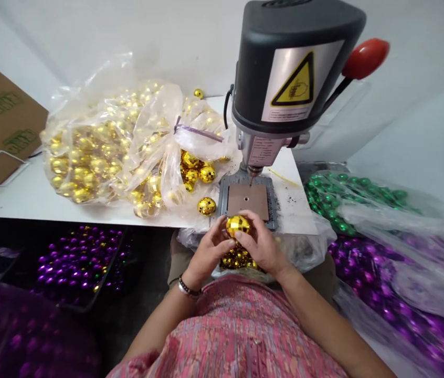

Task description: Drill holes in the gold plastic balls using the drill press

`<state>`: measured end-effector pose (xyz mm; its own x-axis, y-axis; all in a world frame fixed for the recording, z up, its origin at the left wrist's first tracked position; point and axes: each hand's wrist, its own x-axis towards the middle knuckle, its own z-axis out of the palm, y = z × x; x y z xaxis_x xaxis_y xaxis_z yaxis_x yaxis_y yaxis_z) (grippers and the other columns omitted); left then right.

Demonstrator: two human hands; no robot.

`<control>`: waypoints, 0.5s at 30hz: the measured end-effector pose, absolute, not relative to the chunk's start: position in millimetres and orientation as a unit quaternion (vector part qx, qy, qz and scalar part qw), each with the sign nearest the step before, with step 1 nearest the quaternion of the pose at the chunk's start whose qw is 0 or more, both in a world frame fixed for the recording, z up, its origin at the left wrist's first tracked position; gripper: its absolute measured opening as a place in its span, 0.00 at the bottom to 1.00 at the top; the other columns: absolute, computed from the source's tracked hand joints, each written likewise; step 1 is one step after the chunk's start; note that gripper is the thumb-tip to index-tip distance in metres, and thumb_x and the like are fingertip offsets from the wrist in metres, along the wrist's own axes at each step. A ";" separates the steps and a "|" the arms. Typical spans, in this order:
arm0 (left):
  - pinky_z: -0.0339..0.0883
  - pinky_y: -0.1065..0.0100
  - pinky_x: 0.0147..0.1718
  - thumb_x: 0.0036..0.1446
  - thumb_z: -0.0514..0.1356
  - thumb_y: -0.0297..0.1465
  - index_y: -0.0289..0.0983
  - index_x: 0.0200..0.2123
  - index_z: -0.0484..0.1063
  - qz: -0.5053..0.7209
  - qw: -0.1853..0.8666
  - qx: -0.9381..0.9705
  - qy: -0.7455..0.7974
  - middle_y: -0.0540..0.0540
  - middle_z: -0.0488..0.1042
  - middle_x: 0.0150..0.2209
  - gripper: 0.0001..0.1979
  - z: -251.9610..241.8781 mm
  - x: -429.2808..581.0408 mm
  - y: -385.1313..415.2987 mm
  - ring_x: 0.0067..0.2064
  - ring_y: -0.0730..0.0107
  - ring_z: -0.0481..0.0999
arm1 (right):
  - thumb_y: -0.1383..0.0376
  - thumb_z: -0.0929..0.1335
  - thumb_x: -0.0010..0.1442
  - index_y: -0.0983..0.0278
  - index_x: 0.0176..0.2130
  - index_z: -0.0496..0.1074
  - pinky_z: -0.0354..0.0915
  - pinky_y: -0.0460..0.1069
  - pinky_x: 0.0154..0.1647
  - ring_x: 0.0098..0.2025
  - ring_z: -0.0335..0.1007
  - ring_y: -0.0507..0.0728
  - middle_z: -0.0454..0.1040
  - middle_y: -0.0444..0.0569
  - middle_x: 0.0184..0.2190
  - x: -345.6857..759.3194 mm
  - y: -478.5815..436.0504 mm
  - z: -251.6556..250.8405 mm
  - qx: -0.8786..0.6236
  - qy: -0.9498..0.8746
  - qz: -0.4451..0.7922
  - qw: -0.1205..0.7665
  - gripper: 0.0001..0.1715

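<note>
In the head view, the left hand (208, 254) and the right hand (263, 247) meet just in front of the table edge, and together they hold one gold ball (238, 226) with a mirrored, faceted skin. The fingers of both hands are curled close around it, thumbs and fingertips pressing its sides, so only its top shows. The ball sits just below the drill press plate (247, 199) and above an open bag (240, 258) of more gold balls in the person's lap. A loose ball (207, 206) lies on the white table (29, 197) just left of the plate, beside a big clear sack (123, 147) full of gold balls. The drill press (293, 68) stands over the plate, its red lever knob (366, 56) up to the right. Green balls (340, 197) and purple balls (383, 294) fill bags on the right.
</note>
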<state>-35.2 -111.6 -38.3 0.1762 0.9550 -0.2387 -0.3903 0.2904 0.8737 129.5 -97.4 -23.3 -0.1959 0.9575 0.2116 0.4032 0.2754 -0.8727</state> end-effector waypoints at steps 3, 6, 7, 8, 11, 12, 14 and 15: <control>0.74 0.65 0.40 0.53 0.70 0.50 0.36 0.51 0.77 0.456 0.775 0.268 0.346 0.41 0.79 0.45 0.29 -41.3 -27.3 -116.1 0.42 0.64 0.78 | 0.50 0.65 0.65 0.62 0.60 0.60 0.75 0.51 0.56 0.54 0.77 0.53 0.75 0.57 0.56 131.3 -101.1 -30.9 -0.481 -0.688 0.334 0.429 0.31; 0.76 0.65 0.39 0.52 0.70 0.51 0.37 0.46 0.78 0.472 0.786 0.222 0.333 0.42 0.79 0.44 0.28 -35.9 -26.2 -114.2 0.40 0.65 0.79 | 0.50 0.68 0.62 0.62 0.60 0.62 0.72 0.55 0.63 0.60 0.74 0.57 0.73 0.59 0.60 128.9 -101.9 -34.5 -0.473 -0.695 0.314 0.441 0.32; 0.75 0.66 0.40 0.51 0.72 0.49 0.37 0.46 0.78 0.480 0.780 0.218 0.338 0.43 0.79 0.44 0.26 -33.3 -27.4 -112.4 0.41 0.66 0.79 | 0.51 0.68 0.63 0.62 0.60 0.63 0.72 0.56 0.64 0.60 0.73 0.57 0.73 0.59 0.60 128.1 -101.4 -34.5 -0.473 -0.696 0.309 0.443 0.31; 0.75 0.68 0.40 0.50 0.73 0.46 0.37 0.46 0.78 0.486 0.773 0.220 0.344 0.44 0.79 0.44 0.25 -30.5 -28.9 -110.0 0.41 0.67 0.79 | 0.52 0.67 0.64 0.62 0.61 0.63 0.71 0.56 0.64 0.60 0.74 0.57 0.73 0.58 0.59 127.4 -100.5 -33.8 -0.475 -0.697 0.304 0.444 0.30; 0.73 0.71 0.39 0.49 0.75 0.40 0.38 0.48 0.77 0.499 0.736 0.263 0.375 0.45 0.79 0.45 0.25 -22.3 -33.3 -98.9 0.41 0.69 0.78 | 0.52 0.67 0.64 0.60 0.60 0.67 0.72 0.56 0.64 0.58 0.75 0.57 0.76 0.55 0.56 128.8 -96.0 -30.5 -0.479 -0.700 0.291 0.443 0.28; 0.73 0.72 0.39 0.48 0.75 0.39 0.39 0.49 0.76 0.503 0.712 0.290 0.395 0.46 0.78 0.45 0.26 -19.4 -33.9 -93.5 0.42 0.69 0.77 | 0.52 0.68 0.63 0.60 0.59 0.69 0.72 0.56 0.64 0.58 0.75 0.57 0.77 0.55 0.55 130.8 -94.2 -29.6 -0.483 -0.699 0.286 0.443 0.28; 0.72 0.72 0.38 0.48 0.75 0.36 0.39 0.51 0.74 0.502 0.647 0.360 0.447 0.47 0.78 0.44 0.27 -13.0 -32.9 -79.2 0.41 0.69 0.77 | 0.52 0.69 0.62 0.59 0.57 0.71 0.72 0.57 0.64 0.58 0.75 0.58 0.78 0.54 0.54 137.6 -90.7 -28.9 -0.498 -0.690 0.273 0.448 0.27; 0.71 0.72 0.36 0.47 0.75 0.36 0.39 0.51 0.73 0.497 0.614 0.393 0.471 0.47 0.78 0.43 0.27 -9.5 -31.4 -70.6 0.40 0.70 0.77 | 0.52 0.69 0.63 0.59 0.57 0.71 0.72 0.57 0.64 0.58 0.75 0.58 0.78 0.54 0.54 142.3 -89.2 -29.0 -0.511 -0.681 0.267 0.452 0.26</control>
<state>-31.4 -70.6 -9.5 0.0626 0.9805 -0.1863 -0.2399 0.1959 0.9508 142.3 -89.2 -29.0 -0.0699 0.9368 0.3428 0.4555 0.3357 -0.8246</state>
